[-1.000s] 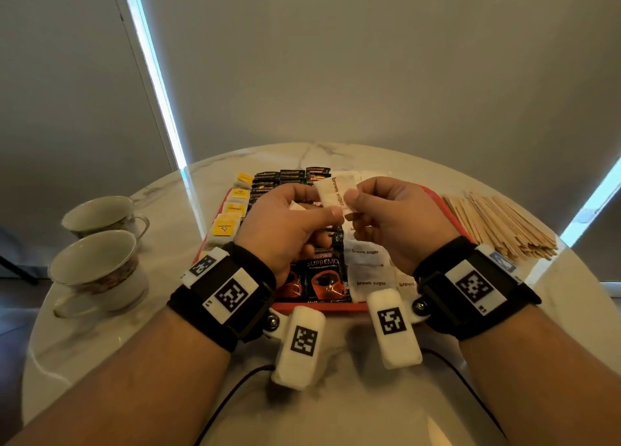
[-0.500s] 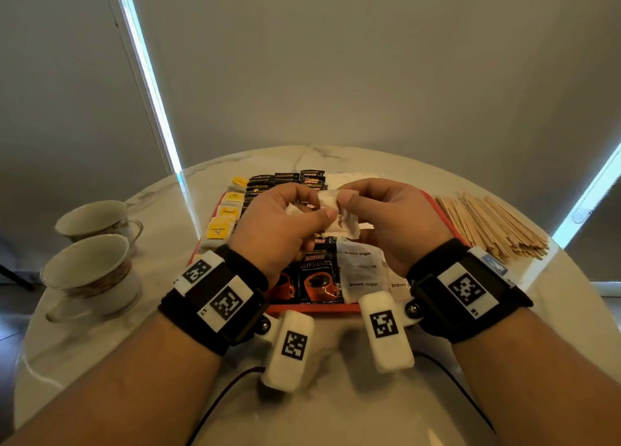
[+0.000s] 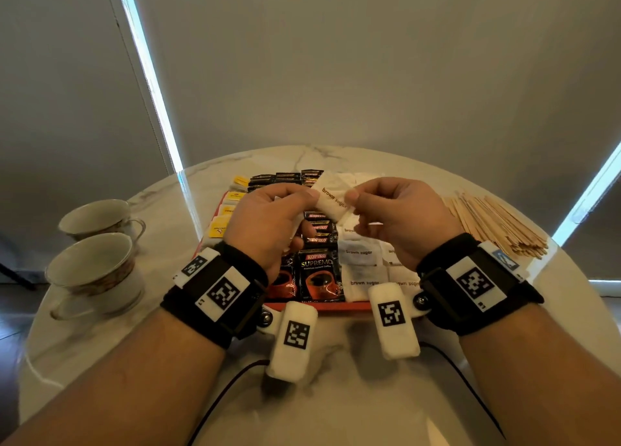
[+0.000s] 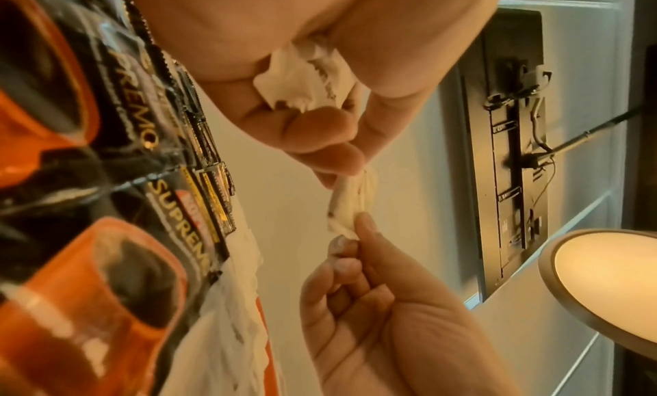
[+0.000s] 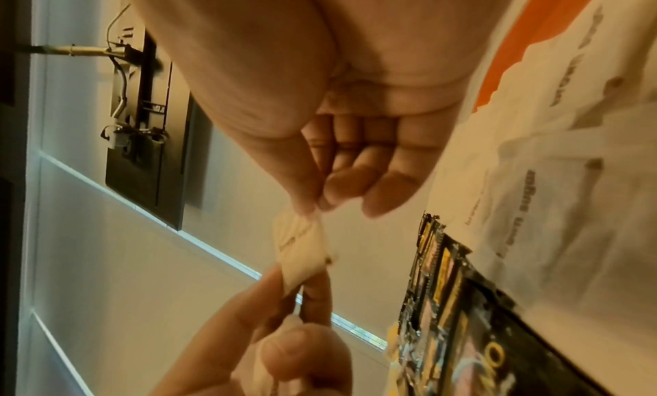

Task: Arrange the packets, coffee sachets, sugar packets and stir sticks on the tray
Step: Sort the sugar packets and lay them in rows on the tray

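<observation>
Left hand (image 3: pixel 268 224) and right hand (image 3: pixel 400 217) each pinch an end of one sugar packet (image 3: pixel 331 199), held above the tray (image 3: pixel 336 306). It reads "brown sugar"; coffee sachets (image 3: pixel 319 274) below read "KOPIKO SUPREMO".

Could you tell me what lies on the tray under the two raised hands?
Coffee sachets and brown sugar packets lie on the tray; the hands cover whatever lies further back.

Dim room; daylight leaks past the blinds (image 3: pixel 369 59) in bright slits. Wide-angle bending at the head view's edges. Wrist views are warm-tinted, soft and blurred.
</observation>
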`<action>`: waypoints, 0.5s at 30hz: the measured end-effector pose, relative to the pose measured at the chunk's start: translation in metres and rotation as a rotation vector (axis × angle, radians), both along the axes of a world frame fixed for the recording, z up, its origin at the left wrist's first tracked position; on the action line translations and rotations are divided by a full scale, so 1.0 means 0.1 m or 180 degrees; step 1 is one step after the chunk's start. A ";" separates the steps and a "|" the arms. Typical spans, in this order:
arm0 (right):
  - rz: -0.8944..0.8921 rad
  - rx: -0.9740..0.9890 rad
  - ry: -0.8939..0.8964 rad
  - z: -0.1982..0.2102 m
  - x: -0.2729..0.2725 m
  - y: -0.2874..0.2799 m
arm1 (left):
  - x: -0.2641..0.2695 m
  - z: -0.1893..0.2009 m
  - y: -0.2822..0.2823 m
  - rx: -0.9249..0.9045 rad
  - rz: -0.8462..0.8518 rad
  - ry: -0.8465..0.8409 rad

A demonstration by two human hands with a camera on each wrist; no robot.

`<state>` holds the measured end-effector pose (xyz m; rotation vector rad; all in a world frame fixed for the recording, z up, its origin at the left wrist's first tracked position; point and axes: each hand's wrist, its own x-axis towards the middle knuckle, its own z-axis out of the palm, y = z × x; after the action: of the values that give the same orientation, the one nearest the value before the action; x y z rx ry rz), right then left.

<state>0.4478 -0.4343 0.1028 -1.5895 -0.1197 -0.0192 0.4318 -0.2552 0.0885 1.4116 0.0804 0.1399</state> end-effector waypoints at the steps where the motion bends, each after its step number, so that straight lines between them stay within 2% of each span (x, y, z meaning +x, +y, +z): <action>1: -0.0110 0.0198 -0.0008 0.01 0.00 0.00 | -0.01 0.00 -0.01 -0.0071 -0.0032 0.0039; 3: -0.0041 0.0355 0.0092 0.02 -0.02 0.01 | -0.02 0.00 -0.03 -0.0302 -0.0072 0.0114; 5: 0.0357 0.0282 0.0243 0.03 -0.07 0.03 | -0.03 -0.01 -0.03 -0.0546 -0.0048 0.0219; 7: 0.0497 0.0258 0.0268 0.05 -0.09 0.03 | -0.02 -0.03 -0.05 -0.0580 -0.0074 0.0261; 11: 0.0139 0.0215 0.0376 0.09 0.00 -0.08 | -0.04 -0.04 -0.10 -0.0396 -0.0266 0.0206; 15: -0.0520 0.0263 0.0657 0.03 0.12 -0.36 | -0.03 -0.01 -0.08 -0.0398 -0.0169 0.0260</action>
<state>0.4600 -0.4698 0.1054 -1.5058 0.1702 0.0126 0.4290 -0.2630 0.0872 1.2934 0.1170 0.0325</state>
